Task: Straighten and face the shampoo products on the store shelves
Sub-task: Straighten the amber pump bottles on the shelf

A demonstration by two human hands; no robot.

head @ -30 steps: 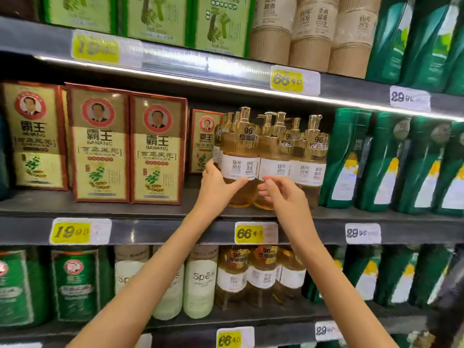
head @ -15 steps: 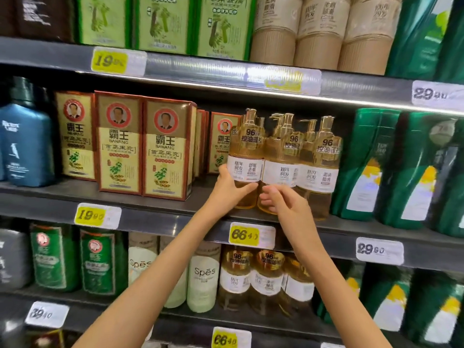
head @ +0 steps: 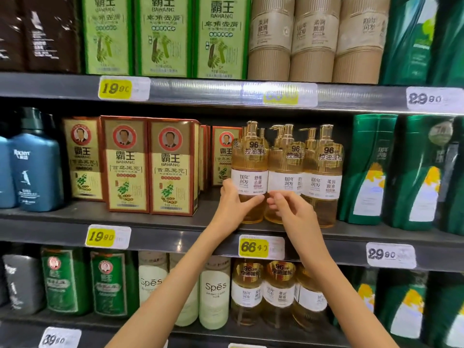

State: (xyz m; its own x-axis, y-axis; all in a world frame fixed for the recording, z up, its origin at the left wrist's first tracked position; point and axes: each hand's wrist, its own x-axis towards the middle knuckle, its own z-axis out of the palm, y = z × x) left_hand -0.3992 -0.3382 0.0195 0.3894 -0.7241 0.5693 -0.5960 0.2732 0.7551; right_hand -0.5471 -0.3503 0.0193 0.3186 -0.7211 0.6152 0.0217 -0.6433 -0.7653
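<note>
Three amber pump bottles [head: 324, 172] are sitting dead center, three tan bottles [head: 313, 38] at 12 o'clock, three green boxes [head: 163, 36] at 11.

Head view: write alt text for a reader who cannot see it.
Two bare hands handle amber pump bottles on a store's middle shelf: the left hand grips the leftmost bottle, the right hand pinches the middle bottle. Red-and-gold boxes stand to their left, green bottles to their right.
</note>
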